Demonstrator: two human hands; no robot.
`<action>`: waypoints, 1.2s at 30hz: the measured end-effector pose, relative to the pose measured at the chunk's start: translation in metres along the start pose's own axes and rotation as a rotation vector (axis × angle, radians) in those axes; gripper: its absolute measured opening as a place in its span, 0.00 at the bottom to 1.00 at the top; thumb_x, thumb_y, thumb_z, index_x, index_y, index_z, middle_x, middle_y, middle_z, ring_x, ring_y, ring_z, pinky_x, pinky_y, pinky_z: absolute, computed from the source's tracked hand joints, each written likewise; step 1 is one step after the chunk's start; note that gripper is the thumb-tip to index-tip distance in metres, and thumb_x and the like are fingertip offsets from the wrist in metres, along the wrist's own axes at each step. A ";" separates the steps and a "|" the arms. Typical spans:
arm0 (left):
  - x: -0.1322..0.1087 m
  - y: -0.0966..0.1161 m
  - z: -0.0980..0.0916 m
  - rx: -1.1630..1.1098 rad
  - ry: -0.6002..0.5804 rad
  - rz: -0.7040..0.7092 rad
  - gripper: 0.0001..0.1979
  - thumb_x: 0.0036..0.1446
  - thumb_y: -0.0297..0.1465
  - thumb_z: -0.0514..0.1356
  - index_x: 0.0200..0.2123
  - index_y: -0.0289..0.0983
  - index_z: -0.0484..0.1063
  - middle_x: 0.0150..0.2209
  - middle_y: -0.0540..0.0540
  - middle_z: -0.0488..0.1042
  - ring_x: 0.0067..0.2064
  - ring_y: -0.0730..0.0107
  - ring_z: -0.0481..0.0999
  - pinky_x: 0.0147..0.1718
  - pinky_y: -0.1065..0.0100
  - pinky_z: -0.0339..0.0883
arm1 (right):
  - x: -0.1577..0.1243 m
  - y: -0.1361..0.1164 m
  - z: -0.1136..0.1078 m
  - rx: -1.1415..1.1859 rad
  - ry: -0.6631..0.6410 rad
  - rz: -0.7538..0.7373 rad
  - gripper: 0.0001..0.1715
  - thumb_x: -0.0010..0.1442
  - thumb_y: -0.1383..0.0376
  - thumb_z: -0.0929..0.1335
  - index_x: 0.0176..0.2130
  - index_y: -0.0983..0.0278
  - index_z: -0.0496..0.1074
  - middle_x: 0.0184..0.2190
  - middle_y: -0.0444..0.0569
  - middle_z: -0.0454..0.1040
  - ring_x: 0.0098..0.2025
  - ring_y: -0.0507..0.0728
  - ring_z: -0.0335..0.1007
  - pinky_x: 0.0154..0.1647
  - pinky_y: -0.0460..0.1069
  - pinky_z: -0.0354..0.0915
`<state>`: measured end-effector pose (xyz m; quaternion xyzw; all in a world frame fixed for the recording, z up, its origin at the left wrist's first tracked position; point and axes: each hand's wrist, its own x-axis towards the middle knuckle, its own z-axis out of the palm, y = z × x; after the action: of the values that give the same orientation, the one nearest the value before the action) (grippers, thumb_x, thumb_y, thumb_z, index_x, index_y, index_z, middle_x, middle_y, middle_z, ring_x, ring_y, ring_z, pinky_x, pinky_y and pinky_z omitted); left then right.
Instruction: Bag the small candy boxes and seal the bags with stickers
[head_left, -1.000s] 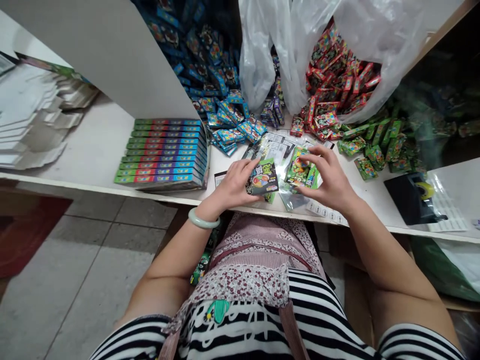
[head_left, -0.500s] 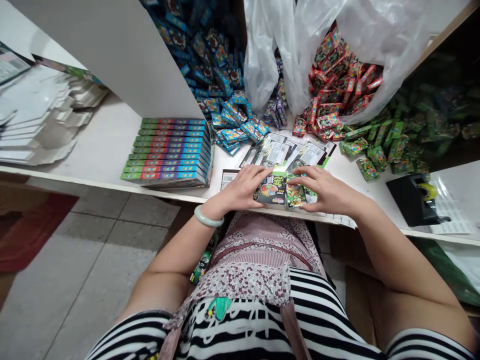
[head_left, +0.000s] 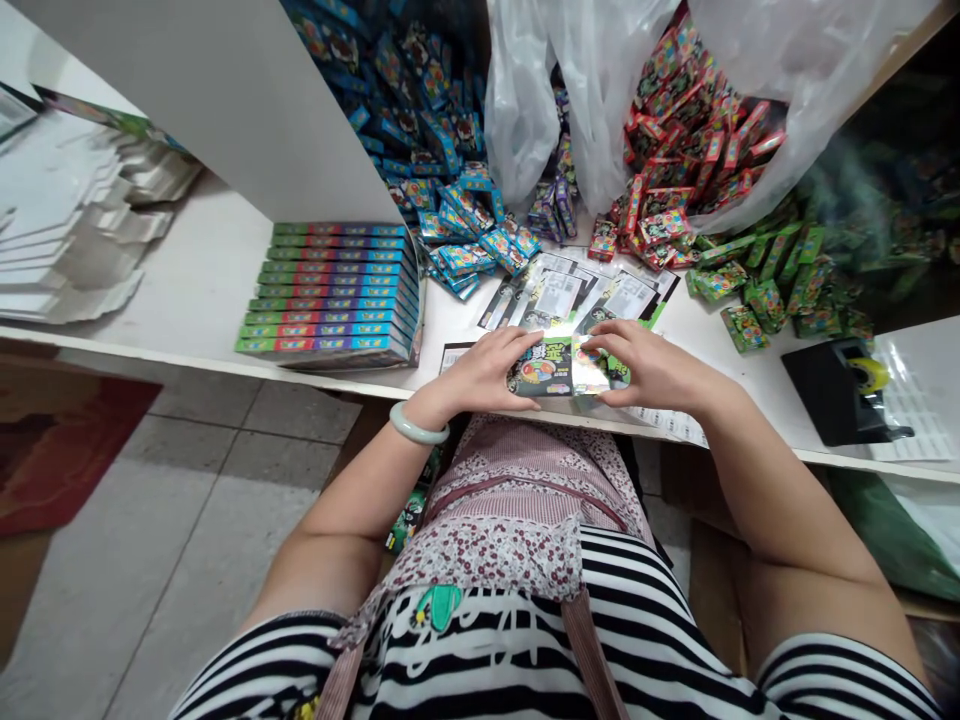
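Observation:
Between my hands, at the shelf's front edge, is a flat printed box (head_left: 546, 372) in black and green with bright lettering. My left hand (head_left: 480, 372) is closed around its left end, thumb at the near edge and fingers at the far edge. My right hand (head_left: 652, 368) grips the right end the same way. Strong glare covers the part of the box beside my right fingers, so the print there is unreadable. Just beyond lie several flat printed cartons (head_left: 559, 290) with barcode panels, partly overlapping.
Left stands a neat stack of striped-edge boxes (head_left: 330, 295). Small blue packs (head_left: 465, 235), purple packs (head_left: 553, 210), red packs (head_left: 675, 200) and green packs (head_left: 780, 290) lie heaped behind. A tape dispenser (head_left: 836, 395) is at right. White folded cartons (head_left: 67, 230) lie far left.
Both hands stay on the box, and a glare now covers its right part, where a colourful green print showed before. The view has shifted slightly.

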<state>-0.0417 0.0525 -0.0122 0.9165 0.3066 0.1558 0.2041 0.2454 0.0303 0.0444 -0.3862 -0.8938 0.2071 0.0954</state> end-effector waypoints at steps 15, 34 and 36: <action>0.000 -0.003 -0.004 0.035 0.104 -0.063 0.56 0.46 0.52 0.72 0.70 0.37 0.52 0.61 0.32 0.64 0.63 0.43 0.65 0.62 0.46 0.63 | -0.006 -0.012 -0.004 -0.143 0.248 0.095 0.35 0.55 0.59 0.74 0.60 0.54 0.65 0.56 0.57 0.66 0.58 0.72 0.64 0.57 0.70 0.65; 0.000 0.000 0.003 0.084 0.071 -0.022 0.54 0.48 0.52 0.70 0.70 0.33 0.53 0.61 0.31 0.64 0.61 0.43 0.65 0.61 0.48 0.61 | -0.014 -0.014 0.015 -0.289 0.305 0.174 0.31 0.55 0.57 0.74 0.56 0.58 0.67 0.54 0.60 0.66 0.54 0.73 0.63 0.53 0.69 0.63; 0.000 0.001 0.003 0.109 0.082 -0.032 0.55 0.48 0.52 0.71 0.70 0.33 0.52 0.61 0.30 0.64 0.61 0.42 0.65 0.61 0.47 0.60 | -0.015 -0.017 0.015 -0.309 0.269 0.178 0.30 0.56 0.57 0.73 0.55 0.60 0.67 0.54 0.61 0.66 0.55 0.73 0.62 0.54 0.68 0.62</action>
<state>-0.0400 0.0512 -0.0146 0.9141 0.3375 0.1729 0.1435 0.2394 0.0048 0.0378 -0.4978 -0.8565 0.0217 0.1349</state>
